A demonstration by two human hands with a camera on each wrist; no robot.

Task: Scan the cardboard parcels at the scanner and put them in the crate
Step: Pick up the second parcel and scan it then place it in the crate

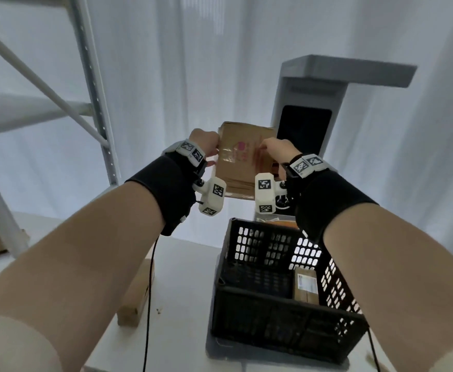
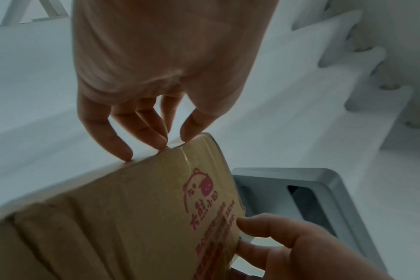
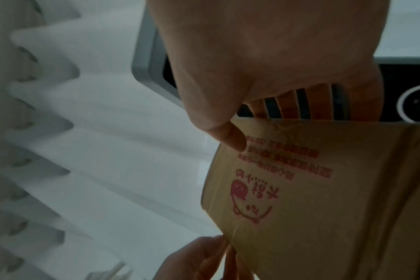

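A flat cardboard parcel (image 1: 244, 162) with pink print is held up in the air, just left of the grey scanner (image 1: 308, 103) and its dark window. My left hand (image 1: 205, 146) pinches its left edge, fingertips (image 2: 156, 144) on the rim. My right hand (image 1: 273, 149) grips the right edge, thumb (image 3: 230, 138) on the printed face and fingers behind. The printed face of the parcel (image 2: 132, 217) (image 3: 324, 199) is towards me. Below stands the black crate (image 1: 246, 312), with another labelled parcel (image 1: 305, 288) inside at its right.
The crate stands on a white table (image 1: 182, 277). A white shelf frame (image 1: 93, 103) rises at the left. A cardboard piece (image 1: 136, 299) lies on the table left of the crate. White curtains hang behind. An orange packet (image 1: 276, 220) lies behind the crate.
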